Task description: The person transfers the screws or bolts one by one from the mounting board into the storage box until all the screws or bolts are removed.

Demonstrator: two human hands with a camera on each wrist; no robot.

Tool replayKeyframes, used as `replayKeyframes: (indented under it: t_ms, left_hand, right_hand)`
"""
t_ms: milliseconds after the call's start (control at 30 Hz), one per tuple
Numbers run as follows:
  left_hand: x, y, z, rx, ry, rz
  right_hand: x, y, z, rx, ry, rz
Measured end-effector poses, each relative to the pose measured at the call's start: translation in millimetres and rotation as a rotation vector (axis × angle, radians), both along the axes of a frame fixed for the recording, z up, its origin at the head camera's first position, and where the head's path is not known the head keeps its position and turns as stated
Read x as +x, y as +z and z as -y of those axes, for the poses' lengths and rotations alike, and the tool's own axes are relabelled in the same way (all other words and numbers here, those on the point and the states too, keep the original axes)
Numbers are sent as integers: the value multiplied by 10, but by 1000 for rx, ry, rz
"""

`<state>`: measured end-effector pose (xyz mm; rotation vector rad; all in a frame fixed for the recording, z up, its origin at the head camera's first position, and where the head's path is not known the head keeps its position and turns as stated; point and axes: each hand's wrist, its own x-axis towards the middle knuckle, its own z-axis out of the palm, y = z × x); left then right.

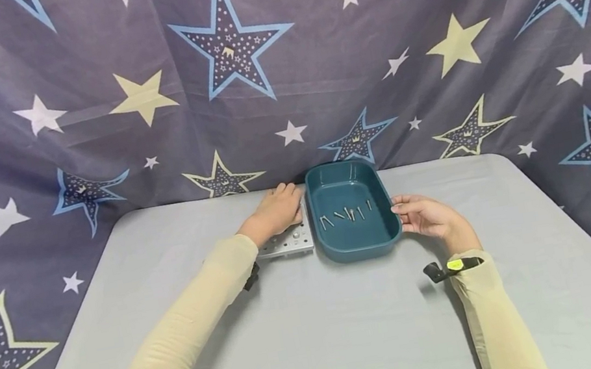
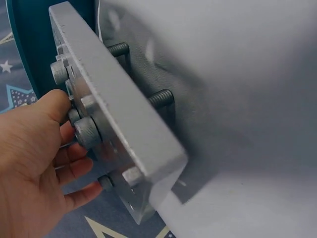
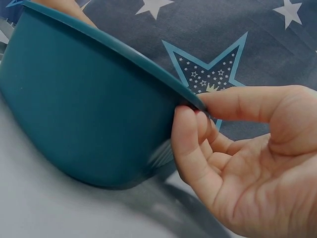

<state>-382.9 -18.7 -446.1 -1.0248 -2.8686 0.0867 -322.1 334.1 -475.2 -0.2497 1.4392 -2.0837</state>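
A silver metal plate point(image 1: 302, 242) with holes lies on the table against the left side of a teal plastic tray point(image 1: 361, 240). My left hand point(image 1: 276, 209) reaches over the plate's far part. In the left wrist view, its thumb and fingers pinch a small bolt head point(image 2: 73, 116), partly hidden. Larger socket-head bolts point(image 2: 88, 133) sit in the plate, and threaded shafts point(image 2: 161, 99) stick out of its underside. Several loose screws point(image 1: 351, 214) lie inside the tray. My right hand point(image 3: 257, 163) pinches the tray's right rim between thumb and fingers.
The grey table point(image 1: 322, 338) runs up to a dark star-patterned cloth point(image 1: 328, 99) hanging behind it. A black wrist camera point(image 1: 434, 272) sits below the right hand, and another point(image 1: 251, 278) is beneath the left wrist, close to the plate.
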Motion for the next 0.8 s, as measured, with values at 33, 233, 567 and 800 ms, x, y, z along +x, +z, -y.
replayKeyframes:
  t_ms: [33, 233, 567, 800]
  left_hand:
    - [0, 2, 0, 5, 0, 3]
    - [13, 37, -17, -3, 17, 15]
    - [46, 75, -85, -53, 44, 39]
    - [89, 88, -115, -68, 67, 79]
  right_hand:
    - [-2, 2, -3, 1, -1, -1]
    - [-14, 10, -23, 5, -2, -8]
    - [-15, 4, -36, 1, -3, -8]
    - [6, 8, -14, 6, -1, -13]
